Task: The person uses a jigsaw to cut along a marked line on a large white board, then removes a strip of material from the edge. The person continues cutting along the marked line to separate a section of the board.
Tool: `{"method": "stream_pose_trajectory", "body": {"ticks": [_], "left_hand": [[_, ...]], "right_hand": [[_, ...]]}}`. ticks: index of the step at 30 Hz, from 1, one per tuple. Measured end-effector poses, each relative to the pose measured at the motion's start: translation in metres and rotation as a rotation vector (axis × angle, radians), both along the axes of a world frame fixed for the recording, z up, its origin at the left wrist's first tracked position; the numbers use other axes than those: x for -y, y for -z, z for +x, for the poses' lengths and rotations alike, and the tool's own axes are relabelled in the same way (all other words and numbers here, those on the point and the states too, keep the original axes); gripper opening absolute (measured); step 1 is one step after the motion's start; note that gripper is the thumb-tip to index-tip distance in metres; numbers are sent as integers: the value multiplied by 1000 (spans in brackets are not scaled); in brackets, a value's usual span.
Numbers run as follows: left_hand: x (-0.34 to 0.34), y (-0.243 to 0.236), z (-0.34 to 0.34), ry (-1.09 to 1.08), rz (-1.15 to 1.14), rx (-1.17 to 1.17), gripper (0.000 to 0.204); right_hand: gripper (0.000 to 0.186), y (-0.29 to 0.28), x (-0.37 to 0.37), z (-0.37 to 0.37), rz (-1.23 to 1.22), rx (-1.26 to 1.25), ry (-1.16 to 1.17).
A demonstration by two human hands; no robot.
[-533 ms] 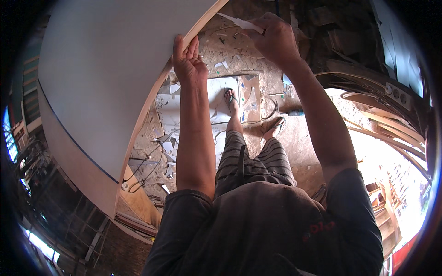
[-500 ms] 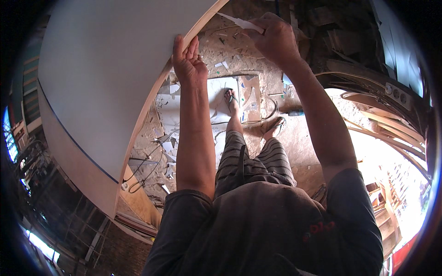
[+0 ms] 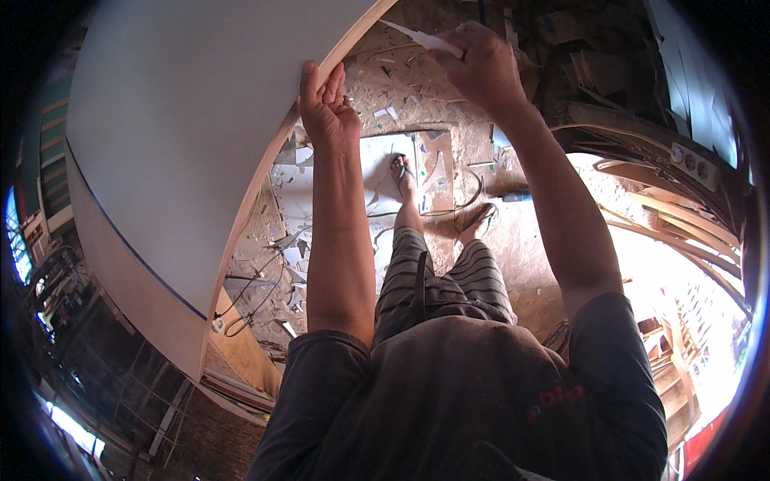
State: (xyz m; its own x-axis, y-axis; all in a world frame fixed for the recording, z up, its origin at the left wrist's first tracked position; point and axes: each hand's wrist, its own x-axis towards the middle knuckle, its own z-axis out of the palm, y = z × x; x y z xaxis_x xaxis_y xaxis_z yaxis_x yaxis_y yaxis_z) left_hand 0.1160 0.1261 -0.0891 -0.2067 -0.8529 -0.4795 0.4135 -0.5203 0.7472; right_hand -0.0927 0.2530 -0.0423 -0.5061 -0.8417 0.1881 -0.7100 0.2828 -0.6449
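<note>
We hold board (image 3: 200, 152) at ten o'clock, left hand (image 3: 329, 112) lightly pinching edge (image 3: 354, 35); right hand (image 3: 480, 68), one o'clock, fingers closed round white pointed tool (image 3: 429, 40). Seemingly edge work; next needs steady tip.

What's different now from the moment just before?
Very little: the right hand and the white pointed tool in it have shifted slightly to the right. Nothing was newly grasped or let go. The left hand is still at the edge of the large pale panel, which looks unmoved.
</note>
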Motion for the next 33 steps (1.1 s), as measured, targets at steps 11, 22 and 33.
{"method": "stream_pose_trajectory", "body": {"ticks": [11, 22, 33], "left_hand": [[4, 6, 2, 3, 2, -13, 91], [0, 0, 0, -10, 22, -25, 84], [2, 4, 1, -1, 2, -15, 85]], "right_hand": [[22, -2, -2, 17, -83, 50, -58], [24, 0, 0, 14, -85, 73, -42], [27, -1, -2, 8, -27, 59, 3]]}}
